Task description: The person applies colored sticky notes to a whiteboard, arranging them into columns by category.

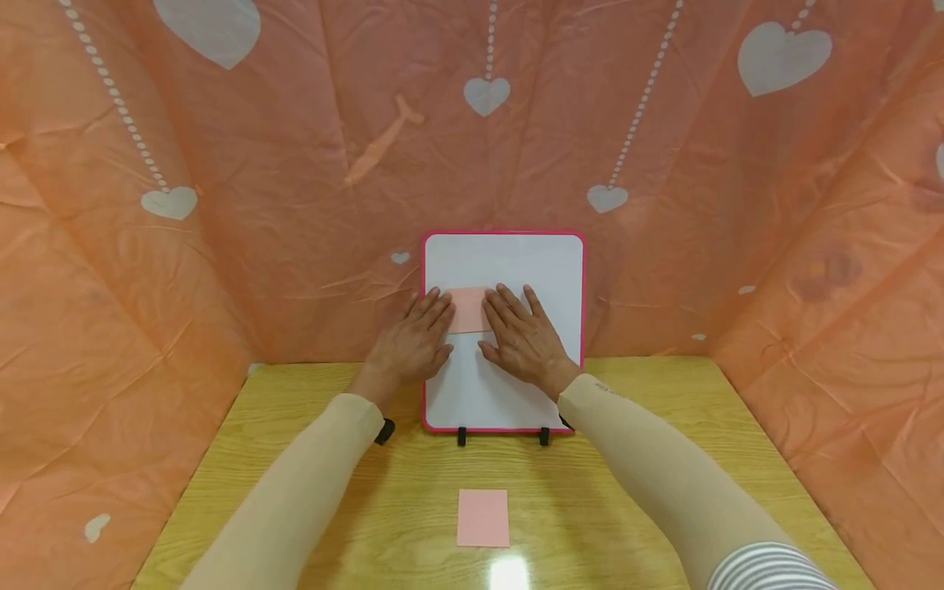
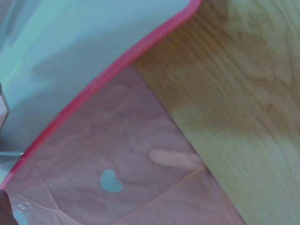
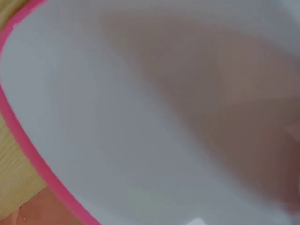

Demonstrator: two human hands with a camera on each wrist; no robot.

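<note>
A pink sticky note (image 1: 469, 310) lies flat against the white face of a small whiteboard (image 1: 509, 256) with a bright pink frame. My left hand (image 1: 415, 338) touches the note's left end with straight fingers, and my right hand (image 1: 525, 336) rests its fingertips on the right end, fingers spread. Both palms face the board. In the left wrist view the board's pink edge (image 2: 98, 84) runs diagonally, with only bits of fingers at the left border. The right wrist view shows mostly board surface (image 3: 93, 117) under the hand's shadow.
The whiteboard stands upright on black feet (image 1: 461, 436) at the back of a wooden table (image 1: 649, 459). A pink square of sticky notes (image 1: 483, 518) lies on the table in front. Behind and at both sides hangs an orange-pink cloth (image 1: 295, 205) with white hearts.
</note>
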